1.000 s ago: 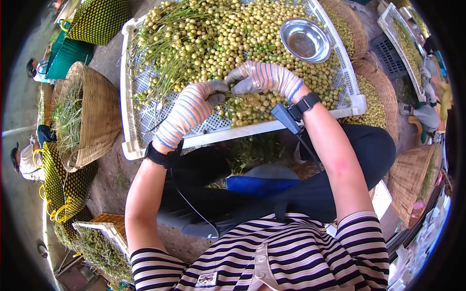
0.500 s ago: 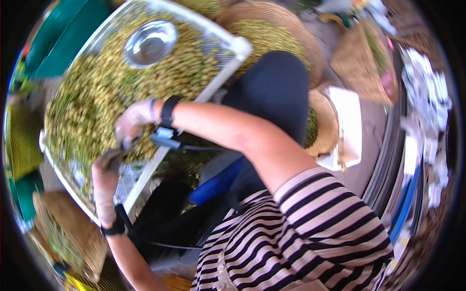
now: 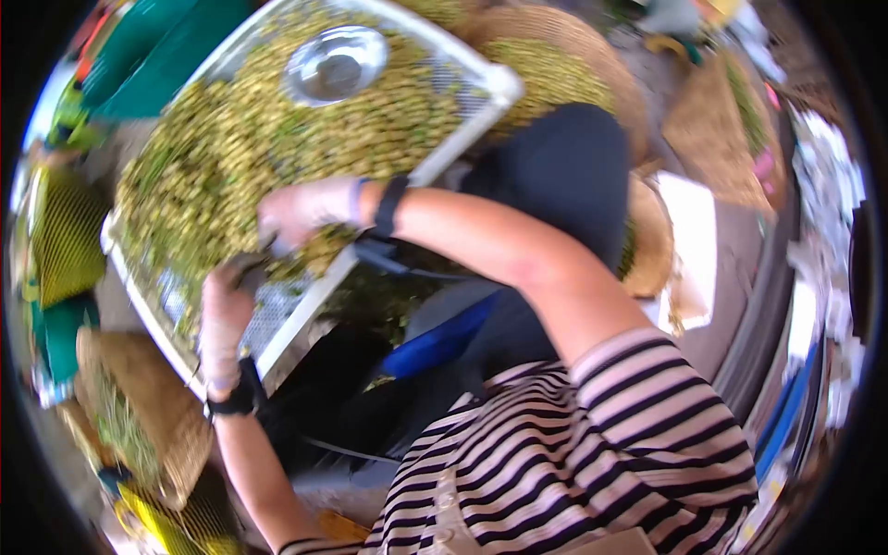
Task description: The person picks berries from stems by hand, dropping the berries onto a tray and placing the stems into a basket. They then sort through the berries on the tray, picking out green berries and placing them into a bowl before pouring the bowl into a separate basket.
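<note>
Reaching over the near side of a white perforated plastic tray [image 3: 303, 314], the pale-gloved left hand [image 3: 228, 301] and pale-gloved right hand [image 3: 308, 209] hold fingertips close together; grip state cannot be determined through blur. Round yellow-green fruits [image 3: 236, 139] cover the tray; a shiny metal bowl [image 3: 308, 61] rests on them farther back.

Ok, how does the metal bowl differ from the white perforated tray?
Shape: the metal bowl is round, while the white perforated tray is straight-sided.
Size: the bowl is much smaller than the tray.
Finish: the bowl is shiny silver; the tray is white.
Both are open-topped.
</note>
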